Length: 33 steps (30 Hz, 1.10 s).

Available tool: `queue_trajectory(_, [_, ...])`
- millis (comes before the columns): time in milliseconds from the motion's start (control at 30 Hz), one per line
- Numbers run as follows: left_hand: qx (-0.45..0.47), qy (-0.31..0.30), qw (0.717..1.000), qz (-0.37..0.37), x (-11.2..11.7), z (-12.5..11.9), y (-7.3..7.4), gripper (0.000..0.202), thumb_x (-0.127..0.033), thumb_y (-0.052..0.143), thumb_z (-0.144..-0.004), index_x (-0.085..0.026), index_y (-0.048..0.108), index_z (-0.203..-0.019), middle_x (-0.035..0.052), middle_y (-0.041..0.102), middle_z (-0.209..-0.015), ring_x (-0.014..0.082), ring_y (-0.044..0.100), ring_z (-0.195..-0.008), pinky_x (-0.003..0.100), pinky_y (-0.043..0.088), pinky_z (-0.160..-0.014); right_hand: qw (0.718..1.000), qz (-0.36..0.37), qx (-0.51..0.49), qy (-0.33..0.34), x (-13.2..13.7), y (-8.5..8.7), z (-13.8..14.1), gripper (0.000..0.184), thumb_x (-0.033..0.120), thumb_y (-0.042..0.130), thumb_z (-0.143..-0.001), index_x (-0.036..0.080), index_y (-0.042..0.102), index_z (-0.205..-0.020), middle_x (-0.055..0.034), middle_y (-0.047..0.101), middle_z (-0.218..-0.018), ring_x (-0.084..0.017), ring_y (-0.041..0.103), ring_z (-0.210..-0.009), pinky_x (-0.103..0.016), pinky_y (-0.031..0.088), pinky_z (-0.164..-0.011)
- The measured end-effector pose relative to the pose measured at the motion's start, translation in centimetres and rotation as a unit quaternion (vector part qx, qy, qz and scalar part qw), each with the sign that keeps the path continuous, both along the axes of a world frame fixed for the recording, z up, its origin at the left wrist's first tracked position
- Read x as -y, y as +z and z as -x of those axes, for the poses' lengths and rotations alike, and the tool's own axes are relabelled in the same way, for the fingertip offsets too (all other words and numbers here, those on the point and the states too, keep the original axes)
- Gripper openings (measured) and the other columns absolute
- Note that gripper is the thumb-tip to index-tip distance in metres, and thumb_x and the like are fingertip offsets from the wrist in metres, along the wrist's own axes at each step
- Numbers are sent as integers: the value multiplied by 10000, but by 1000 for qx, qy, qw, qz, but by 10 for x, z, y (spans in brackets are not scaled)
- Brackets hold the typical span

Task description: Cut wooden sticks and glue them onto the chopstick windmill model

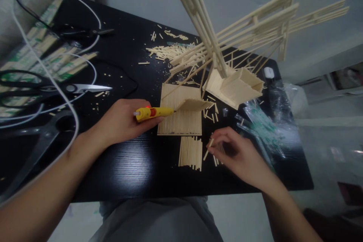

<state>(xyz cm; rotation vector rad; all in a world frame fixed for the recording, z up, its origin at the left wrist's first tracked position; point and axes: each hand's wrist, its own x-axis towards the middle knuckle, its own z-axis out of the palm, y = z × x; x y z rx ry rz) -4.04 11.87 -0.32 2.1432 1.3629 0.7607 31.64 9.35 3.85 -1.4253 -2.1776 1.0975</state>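
My left hand (121,121) is closed round a yellow glue gun (153,112), whose tip points right at a small raised piece of joined sticks (195,104) on a flat panel of wooden sticks (177,119). My right hand (241,155) pinches a short wooden stick (209,146) just right of a row of cut sticks (190,153). Behind stands a tall stick structure (235,41) with a box-like base (241,87).
Black table (127,166). Scissors (53,90) and white cable (56,83) lie at the left beside packs of chopsticks (42,53). Pliers (82,32) at the back left. Loose stick offcuts (167,51) behind the panel. Clear plastic wrappers (263,124) at the right.
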Motion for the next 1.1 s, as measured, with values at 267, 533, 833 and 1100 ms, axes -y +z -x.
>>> queue_trajectory(267, [7,4,1000,17,-1,-2,-5,426,-525,631,-1001,-229,529,-712,-21,545,-645,133,513,-565,299,339,-564,981,-187,-35,-36,-20,11,22,146,204,771,-976,269,723,-1098,24,807,-950,-134,777,-799,-242,623,-761])
queue_trajectory(533, [-5,2,999,41,-1,-1,0,415,-506,647,-985,-224,535,-703,-12,570,-650,138,536,-572,303,352,-554,944,-324,28,50,-43,15,52,81,209,722,-1022,262,759,-1071,-9,841,-996,-177,809,-867,-291,649,-793])
queue_trajectory(833, [3,13,998,57,1,-2,0,408,-512,649,-972,-228,540,-700,0,574,-656,151,531,-584,328,351,-561,929,-360,40,80,-52,5,71,91,193,678,-1045,233,758,-1057,-20,841,-977,-160,803,-871,-260,631,-771])
queue_trajectory(1100, [6,25,999,39,3,0,2,387,-510,672,-971,-232,570,-722,-4,586,-662,145,532,-584,324,372,-567,927,-362,35,94,-55,1,72,93,171,672,-1043,225,745,-1067,-23,832,-982,-158,799,-886,-264,637,-779])
